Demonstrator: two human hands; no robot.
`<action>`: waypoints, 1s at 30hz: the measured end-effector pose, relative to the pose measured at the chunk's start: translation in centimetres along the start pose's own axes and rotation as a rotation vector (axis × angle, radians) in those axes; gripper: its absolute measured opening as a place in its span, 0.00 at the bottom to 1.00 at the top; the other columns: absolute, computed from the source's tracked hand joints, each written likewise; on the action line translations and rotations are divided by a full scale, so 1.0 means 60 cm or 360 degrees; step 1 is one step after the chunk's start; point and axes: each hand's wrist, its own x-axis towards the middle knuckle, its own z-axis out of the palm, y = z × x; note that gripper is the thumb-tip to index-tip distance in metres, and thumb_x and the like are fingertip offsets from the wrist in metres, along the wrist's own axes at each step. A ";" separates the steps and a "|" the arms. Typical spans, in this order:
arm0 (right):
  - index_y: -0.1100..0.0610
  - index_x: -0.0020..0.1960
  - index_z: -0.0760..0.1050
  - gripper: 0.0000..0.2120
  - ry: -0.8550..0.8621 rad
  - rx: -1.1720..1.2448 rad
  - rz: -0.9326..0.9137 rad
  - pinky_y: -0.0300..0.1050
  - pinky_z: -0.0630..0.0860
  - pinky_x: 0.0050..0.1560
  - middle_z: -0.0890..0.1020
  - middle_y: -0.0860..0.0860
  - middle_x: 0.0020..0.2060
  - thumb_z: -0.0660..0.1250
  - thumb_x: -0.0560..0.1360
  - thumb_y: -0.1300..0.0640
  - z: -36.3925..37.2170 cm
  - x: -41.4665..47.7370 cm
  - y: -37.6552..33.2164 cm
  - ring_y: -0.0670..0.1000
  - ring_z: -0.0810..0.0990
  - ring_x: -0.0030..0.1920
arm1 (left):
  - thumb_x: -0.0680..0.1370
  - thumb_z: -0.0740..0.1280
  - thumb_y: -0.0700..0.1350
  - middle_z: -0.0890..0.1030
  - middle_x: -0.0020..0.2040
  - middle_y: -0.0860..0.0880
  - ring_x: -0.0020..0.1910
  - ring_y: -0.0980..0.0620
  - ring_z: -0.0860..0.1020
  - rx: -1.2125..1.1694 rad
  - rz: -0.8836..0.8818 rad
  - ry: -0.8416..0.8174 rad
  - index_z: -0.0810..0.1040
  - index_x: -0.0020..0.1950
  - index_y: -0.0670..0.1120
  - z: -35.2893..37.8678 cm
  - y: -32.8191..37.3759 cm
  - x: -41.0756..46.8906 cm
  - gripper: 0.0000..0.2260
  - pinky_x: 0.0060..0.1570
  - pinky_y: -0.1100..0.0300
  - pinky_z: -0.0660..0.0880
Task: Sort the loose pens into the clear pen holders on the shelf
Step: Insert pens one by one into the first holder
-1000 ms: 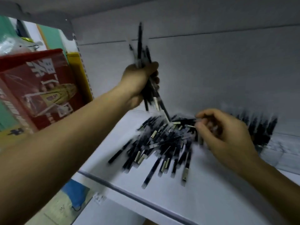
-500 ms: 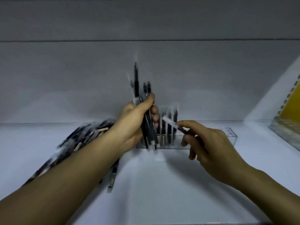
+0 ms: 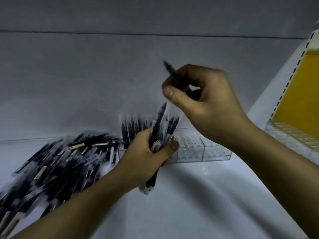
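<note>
now | step: slotting pens, i judge | my left hand grips a bundle of black plastic pens before the clear plastic pen holder on the white shelf | my right hand pinches one slim black pen above it | next: lower it upright into a free slot

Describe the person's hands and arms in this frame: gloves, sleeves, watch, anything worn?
Nothing worn shows. The left hand and right hand are bare: no gloves, no rings visible. The left forearm and right forearm are bare to the frame edge, with no cuff, watch or wristband. The right thumbnail is short and unpainted. Blur hides finer detail.
</note>
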 end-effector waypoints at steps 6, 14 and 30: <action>0.55 0.54 0.82 0.08 -0.0164 0.0125 -0.0223 0.34 0.72 0.36 0.79 0.41 0.35 0.66 0.82 0.52 0.024 0.004 0.022 0.42 0.78 0.35 | 0.73 0.69 0.51 0.79 0.30 0.48 0.28 0.55 0.78 -0.0073 0.0019 0.0237 0.76 0.46 0.44 -0.004 -0.012 -0.012 0.11 0.32 0.67 0.75; 0.54 0.67 0.74 0.13 0.0267 0.0847 0.0343 0.46 0.73 0.30 0.80 0.55 0.34 0.54 0.87 0.59 0.066 -0.007 0.103 0.54 0.76 0.30 | 0.75 0.69 0.46 0.80 0.30 0.50 0.26 0.57 0.77 0.0011 0.0062 0.0381 0.77 0.45 0.40 -0.013 -0.039 -0.026 0.08 0.31 0.70 0.74; 0.58 0.56 0.79 0.09 0.0375 0.0801 0.0376 0.50 0.85 0.46 0.84 0.57 0.46 0.70 0.79 0.67 0.076 -0.044 0.126 0.55 0.87 0.44 | 0.77 0.67 0.44 0.84 0.36 0.44 0.32 0.45 0.83 -0.0045 -0.0053 0.0501 0.79 0.48 0.40 -0.005 -0.055 -0.017 0.07 0.27 0.45 0.80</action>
